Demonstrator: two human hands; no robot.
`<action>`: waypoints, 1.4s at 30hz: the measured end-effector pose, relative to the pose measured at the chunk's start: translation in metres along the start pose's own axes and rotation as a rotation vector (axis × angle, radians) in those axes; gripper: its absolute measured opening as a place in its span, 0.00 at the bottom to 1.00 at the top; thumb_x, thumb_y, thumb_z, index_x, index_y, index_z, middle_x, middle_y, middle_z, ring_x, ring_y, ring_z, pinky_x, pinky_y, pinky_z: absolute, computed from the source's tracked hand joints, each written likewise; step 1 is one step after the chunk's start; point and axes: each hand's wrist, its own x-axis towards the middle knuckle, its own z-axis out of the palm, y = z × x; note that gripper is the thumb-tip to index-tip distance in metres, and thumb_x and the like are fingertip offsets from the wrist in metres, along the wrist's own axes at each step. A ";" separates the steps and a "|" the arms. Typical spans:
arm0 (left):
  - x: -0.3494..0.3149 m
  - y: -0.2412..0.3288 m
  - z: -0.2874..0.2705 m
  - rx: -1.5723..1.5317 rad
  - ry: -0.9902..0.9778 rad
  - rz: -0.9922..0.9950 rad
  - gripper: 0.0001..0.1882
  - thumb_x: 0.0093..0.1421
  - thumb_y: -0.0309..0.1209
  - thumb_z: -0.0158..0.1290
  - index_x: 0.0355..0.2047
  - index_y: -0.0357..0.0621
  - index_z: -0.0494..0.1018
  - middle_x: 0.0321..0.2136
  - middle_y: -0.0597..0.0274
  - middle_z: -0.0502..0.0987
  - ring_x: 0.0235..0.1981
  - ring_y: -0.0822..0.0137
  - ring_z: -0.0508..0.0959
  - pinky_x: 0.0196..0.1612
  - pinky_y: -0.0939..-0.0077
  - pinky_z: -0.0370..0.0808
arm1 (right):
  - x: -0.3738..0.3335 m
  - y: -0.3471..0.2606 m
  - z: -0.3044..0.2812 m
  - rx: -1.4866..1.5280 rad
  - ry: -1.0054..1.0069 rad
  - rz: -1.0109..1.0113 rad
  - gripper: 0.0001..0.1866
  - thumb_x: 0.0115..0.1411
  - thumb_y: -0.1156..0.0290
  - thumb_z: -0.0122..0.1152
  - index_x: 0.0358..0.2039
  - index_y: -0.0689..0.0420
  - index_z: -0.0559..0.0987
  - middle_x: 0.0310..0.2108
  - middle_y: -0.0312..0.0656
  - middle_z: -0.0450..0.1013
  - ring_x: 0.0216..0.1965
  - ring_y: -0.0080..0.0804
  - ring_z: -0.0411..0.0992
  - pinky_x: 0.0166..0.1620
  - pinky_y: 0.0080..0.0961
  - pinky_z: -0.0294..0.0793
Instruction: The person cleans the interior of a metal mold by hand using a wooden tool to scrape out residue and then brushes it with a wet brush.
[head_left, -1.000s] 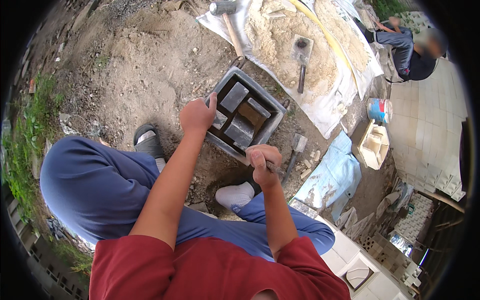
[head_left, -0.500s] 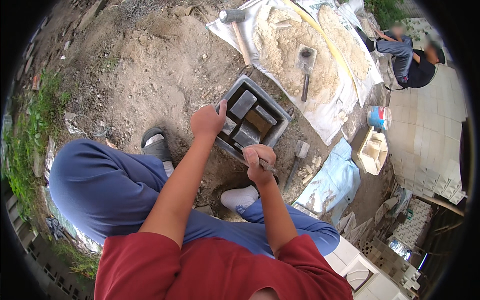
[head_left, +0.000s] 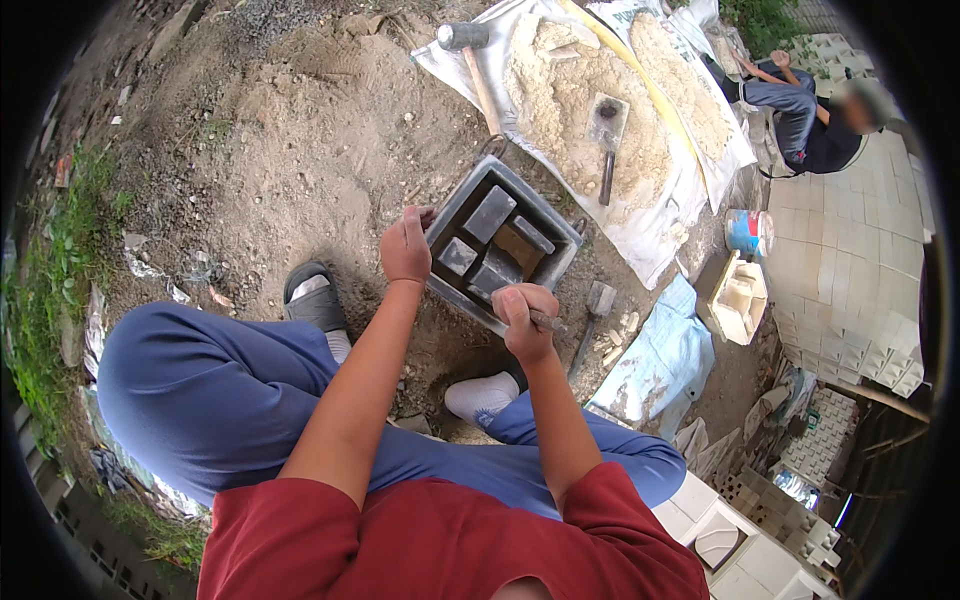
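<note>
A grey metal mould box (head_left: 548,212) with several grey block-shaped parts inside sits on the sandy ground in front of my feet. My left hand (head_left: 405,246) grips the box's near-left rim. My right hand (head_left: 525,312) is closed on a thin dark rod-like tool (head_left: 548,321) at the box's near edge, its tip hidden by my fingers. I squat in blue trousers and a red shirt.
A white sheet holds sand piles (head_left: 570,90), a trowel (head_left: 606,130) and a sledgehammer (head_left: 470,55). A small hammer (head_left: 597,305) lies right of the box. A blue bucket (head_left: 748,232), a white mould (head_left: 738,298) and stacked pale blocks (head_left: 850,290) stand right. Another person (head_left: 810,110) sits far right.
My left hand has slid from above the box's left corner onto its near-left rim. My right hand has stayed at the near edge with the tool. The view has shifted slightly.
</note>
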 end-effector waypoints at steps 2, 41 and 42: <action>0.001 -0.004 0.001 -0.066 0.003 -0.006 0.33 0.75 0.45 0.31 0.40 0.32 0.82 0.34 0.50 0.86 0.39 0.57 0.86 0.49 0.69 0.77 | 0.001 -0.004 0.002 0.029 -0.028 0.027 0.16 0.63 0.73 0.55 0.18 0.63 0.74 0.14 0.43 0.67 0.15 0.41 0.67 0.24 0.32 0.64; 0.010 -0.019 -0.006 -0.432 -0.164 -0.184 0.33 0.67 0.44 0.31 0.50 0.26 0.75 0.45 0.43 0.82 0.47 0.57 0.82 0.54 0.68 0.76 | 0.032 -0.009 0.044 0.270 0.125 0.081 0.19 0.65 0.72 0.53 0.15 0.63 0.68 0.13 0.43 0.62 0.15 0.39 0.64 0.22 0.33 0.59; 0.011 -0.017 -0.006 -0.448 -0.151 -0.198 0.33 0.67 0.44 0.31 0.50 0.26 0.75 0.45 0.43 0.82 0.47 0.56 0.82 0.53 0.69 0.77 | 0.034 -0.022 0.043 0.270 0.130 0.080 0.19 0.65 0.72 0.53 0.15 0.63 0.68 0.13 0.43 0.62 0.15 0.39 0.64 0.22 0.33 0.59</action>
